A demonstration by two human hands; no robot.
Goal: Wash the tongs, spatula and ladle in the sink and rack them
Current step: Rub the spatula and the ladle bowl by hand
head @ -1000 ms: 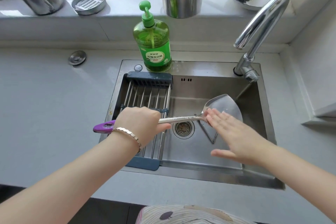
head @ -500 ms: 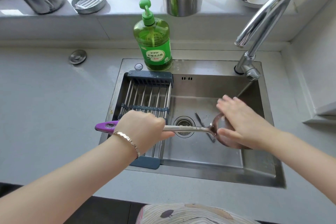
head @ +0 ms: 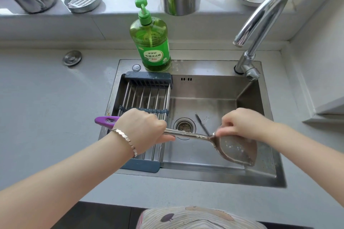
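While I watch head feed: L hand (head: 143,128) wrapped tight round spatula (head: 236,151) shaft, just past purple grip (head: 105,120), which pokes out left over rack (head: 147,96). Spatula held roughly level across sink (head: 204,87), shaft above drain (head: 184,126), blade low at right, tilted, wet specks on it. R hand (head: 243,123) on blade's far edge by neck, fingers curled, thumb tip at neck, pinching it afaict. Thin dark utensil (head: 202,123) on sink floor btwn drain & R hand; I can't tell what. Soap bottle (head: 151,42) on rear rim, faucet (head: 260,20) at right.
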